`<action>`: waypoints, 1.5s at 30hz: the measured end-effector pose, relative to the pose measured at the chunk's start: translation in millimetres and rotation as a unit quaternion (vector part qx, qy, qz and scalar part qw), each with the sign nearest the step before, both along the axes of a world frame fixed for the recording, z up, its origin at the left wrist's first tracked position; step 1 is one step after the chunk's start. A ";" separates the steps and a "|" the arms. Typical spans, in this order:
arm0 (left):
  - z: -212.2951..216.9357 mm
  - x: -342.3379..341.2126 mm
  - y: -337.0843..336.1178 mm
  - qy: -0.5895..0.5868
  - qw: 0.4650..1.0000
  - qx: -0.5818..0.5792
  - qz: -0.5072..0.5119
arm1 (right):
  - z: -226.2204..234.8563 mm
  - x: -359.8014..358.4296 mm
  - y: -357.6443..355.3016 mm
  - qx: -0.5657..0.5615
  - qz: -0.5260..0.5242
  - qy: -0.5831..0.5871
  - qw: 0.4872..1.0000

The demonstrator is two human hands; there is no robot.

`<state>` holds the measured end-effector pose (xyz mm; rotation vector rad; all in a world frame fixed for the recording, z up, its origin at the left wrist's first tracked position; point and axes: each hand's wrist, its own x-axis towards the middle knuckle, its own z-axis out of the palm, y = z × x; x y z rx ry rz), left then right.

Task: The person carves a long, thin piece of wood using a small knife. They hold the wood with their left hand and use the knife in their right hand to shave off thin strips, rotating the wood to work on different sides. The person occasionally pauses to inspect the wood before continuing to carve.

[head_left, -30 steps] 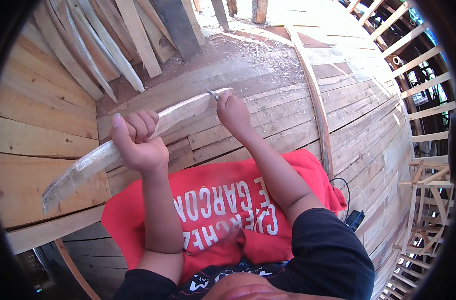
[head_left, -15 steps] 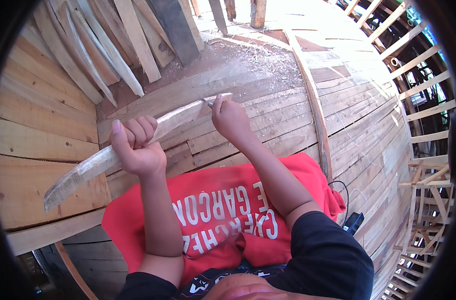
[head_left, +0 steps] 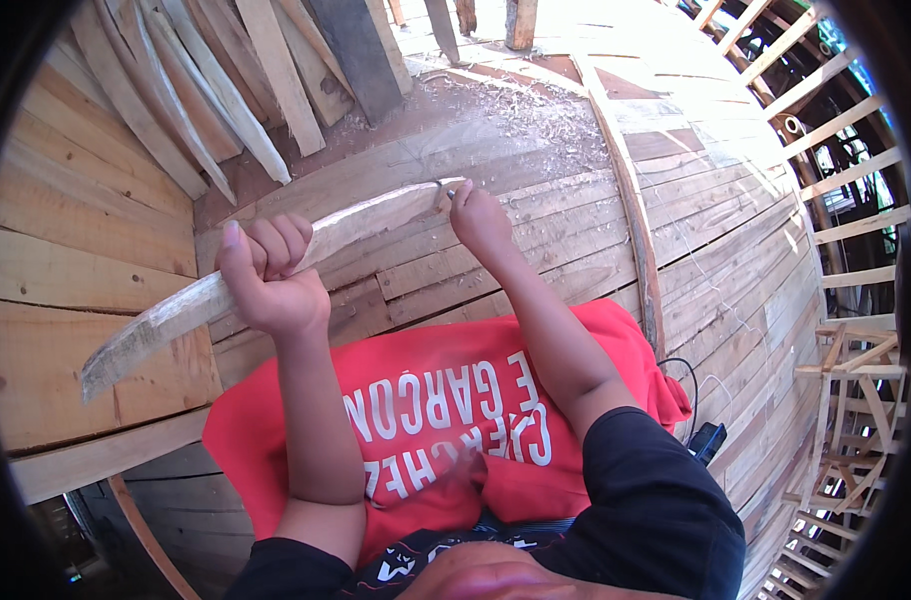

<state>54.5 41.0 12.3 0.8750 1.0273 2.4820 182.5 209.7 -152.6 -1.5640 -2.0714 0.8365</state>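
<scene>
A long, curved, pale piece of wood (head_left: 361,222) slants from lower left to upper right above my lap. My left hand (head_left: 278,285) is wrapped around its middle, the thumb pointing up. Near its far right end, my right hand (head_left: 479,215) is closed on a thin dark tool (head_left: 443,188), whose tip meets the wood close to the upper edge. Fingers hide most of the tool, so its exact kind does not show. Red cloth (head_left: 446,385) with white lettering covers my lap below both hands.
Curved boards (head_left: 191,90) lean against the plank wall (head_left: 86,235) at upper left. Wood shavings (head_left: 536,115) litter the plank floor ahead. A raised batten (head_left: 624,190) crosses the floor on the right, where a small black device (head_left: 708,441) with a cable lies beside my arm.
My right hand has moved a little right and outward along the wood with the tool. The wood's near left end has risen slightly, while my left hand keeps its hold.
</scene>
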 end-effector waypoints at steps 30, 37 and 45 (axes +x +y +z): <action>-4.7 -24.8 -9.1 -0.067 0.995 -0.013 0.077 | 36.0 -17.9 -30.4 -0.030 0.181 0.023 0.983; -1.6 -18.6 -6.9 -0.063 0.996 -0.025 0.062 | 4.7 -4.0 -11.2 -0.017 0.114 -0.010 0.993; -1.0 -19.9 -2.4 -0.066 0.996 -0.017 0.063 | -11.7 -3.6 -5.8 -0.032 0.057 0.016 0.998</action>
